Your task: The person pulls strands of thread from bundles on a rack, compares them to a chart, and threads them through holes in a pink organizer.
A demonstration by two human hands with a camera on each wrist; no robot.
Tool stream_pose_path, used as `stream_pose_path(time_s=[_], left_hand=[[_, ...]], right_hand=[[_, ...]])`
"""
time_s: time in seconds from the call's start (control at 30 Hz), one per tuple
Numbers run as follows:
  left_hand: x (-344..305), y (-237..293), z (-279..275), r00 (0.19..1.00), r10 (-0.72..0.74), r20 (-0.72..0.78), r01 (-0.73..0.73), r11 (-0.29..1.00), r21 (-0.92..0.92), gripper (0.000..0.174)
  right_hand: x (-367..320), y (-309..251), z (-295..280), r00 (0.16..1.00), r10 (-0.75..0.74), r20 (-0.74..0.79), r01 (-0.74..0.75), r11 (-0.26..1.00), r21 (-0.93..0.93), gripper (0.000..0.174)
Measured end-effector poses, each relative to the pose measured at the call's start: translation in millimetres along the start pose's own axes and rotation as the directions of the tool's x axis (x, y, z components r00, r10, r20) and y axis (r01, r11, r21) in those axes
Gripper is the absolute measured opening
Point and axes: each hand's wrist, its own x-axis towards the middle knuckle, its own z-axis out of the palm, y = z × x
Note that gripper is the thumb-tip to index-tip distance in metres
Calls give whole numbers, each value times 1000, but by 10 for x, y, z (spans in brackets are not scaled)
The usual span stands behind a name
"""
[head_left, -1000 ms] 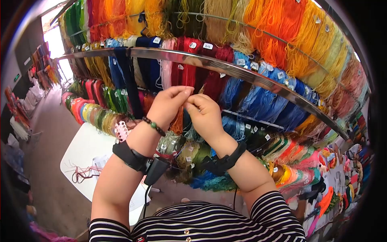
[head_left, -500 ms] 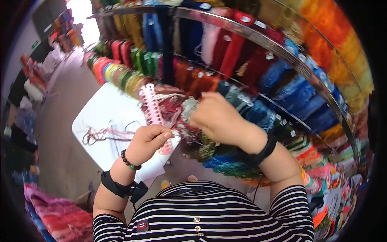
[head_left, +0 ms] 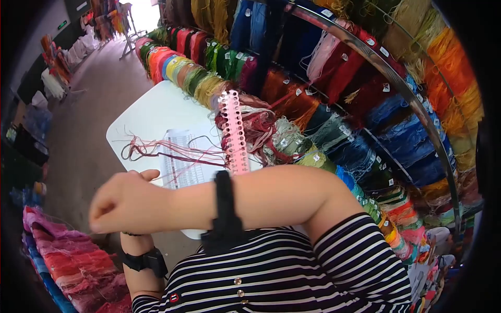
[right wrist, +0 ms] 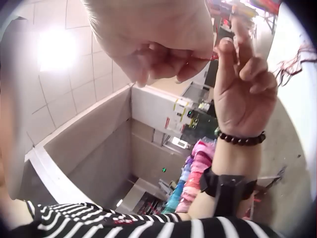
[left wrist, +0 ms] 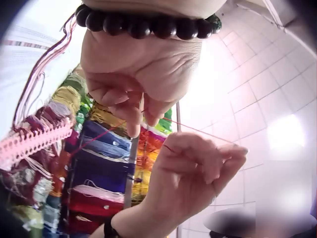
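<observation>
A fine red thread (left wrist: 200, 128) runs between my two hands in the left wrist view, and another stretch of it slants down toward the racks. My left hand (left wrist: 141, 74), with a dark bead bracelet, pinches the thread between thumb and finger. Fingers curled, my right hand (left wrist: 185, 173) grips the thread further along. In the head view my right hand (head_left: 130, 201) has crossed to the left and hides most of the left one. Beyond the right forearm, a pink perforated strip (head_left: 236, 133) holds looped maroon and pink threads (head_left: 172, 151).
Under the strip is a white table (head_left: 141, 115) with a printed sheet (head_left: 182, 175). Racks of coloured thread skeins (head_left: 334, 135) curve along the right behind a metal rail (head_left: 386, 65). Pink and red skeins (head_left: 68, 245) hang at the lower left.
Both hands, together in front of the racks a second ago, moved left and down toward the table. My right hand swung across past the left. The head view turned toward the table.
</observation>
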Motion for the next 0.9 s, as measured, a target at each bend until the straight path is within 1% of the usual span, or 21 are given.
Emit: stream_pose_path(time_s=[0.03,0.13,0.2,0.23,0.27,0.33,0.37,0.4,0.43,0.47,0.5,0.53,0.57,0.6,0.63,0.67,0.7,0.73,0.8,0.87,0.9], left_hand=[[-59,50,-1,1000,18,1,-18,999,-33,23],[-186,188,22,998,66,3,-65,992,-110,28],[-228,217,61,993,111,36,-103,981,-164,31],[-228,226,81,987,147,59,-132,970,-205,33],[-200,206,92,973,211,98,-179,949,-260,35],[-261,125,-8,993,110,53,-103,987,-123,34],[-310,82,-5,1000,31,3,-31,990,-135,30],[-326,2,-23,1000,-24,9,25,998,-63,27],[-324,-112,-44,996,-83,14,83,997,8,24],[-310,-218,-46,990,-143,20,141,987,79,21],[-296,-318,-16,980,-198,20,195,976,100,20],[-279,-423,38,967,-254,24,249,961,120,20],[-247,-501,112,950,-310,30,303,943,140,19],[-199,-554,199,936,-349,49,334,922,194,20],[-144,-606,291,919,-388,69,361,899,250,21],[-91,-654,356,900,-427,85,384,871,306,23],[-32,-703,395,911,-403,85,354,872,339,25],[42,-762,432,921,-381,85,326,870,370,27],[221,-875,515,941,-328,82,264,865,427,32],[427,-906,621,924,-377,62,322,856,405,27],[521,-883,743,906,-419,51,371,848,378,25]], right_hand=[[122,-85,138,994,109,-7,-109,994,10,16],[456,-229,268,996,85,17,-87,971,221,13],[643,-247,175,983,-74,-167,98,986,138,10],[671,-283,20,961,-161,-223,179,982,61,14],[620,-506,-239,986,58,-158,-43,995,95,16],[535,-549,-716,976,-135,-171,128,990,-55,18],[434,-617,-923,986,17,-167,15,982,187,19],[334,-686,-1131,973,169,-159,-88,903,421,20],[164,-817,-1363,973,207,-106,-108,803,586,19],[3,-877,-1594,985,171,2,-130,739,661,22],[-180,-936,-1794,993,87,83,-119,648,752,18],[-378,-1057,-2089,990,135,49,-133,720,681,16],[-604,-1197,-2250,992,113,-63,-50,787,615,15],[-847,-1358,-2438,962,117,-247,25,863,505,16],[-1137,-1492,-2703,879,21,-476,116,960,256,20],[-1430,-1604,-3024,607,-182,-774,149,982,-114,23],[-1556,-1701,-3039,478,-450,-754,39,869,-494,22],[-1623,-1794,-2985,306,-678,-668,-198,641,-742,22],[-1639,-1643,-2694,206,-782,-588,-514,425,-745,22],[-1694,-1172,-2447,615,-574,-541,-540,194,-819,21],[-1741,-779,-2316,694,-313,-649,-523,400,-752,18]])
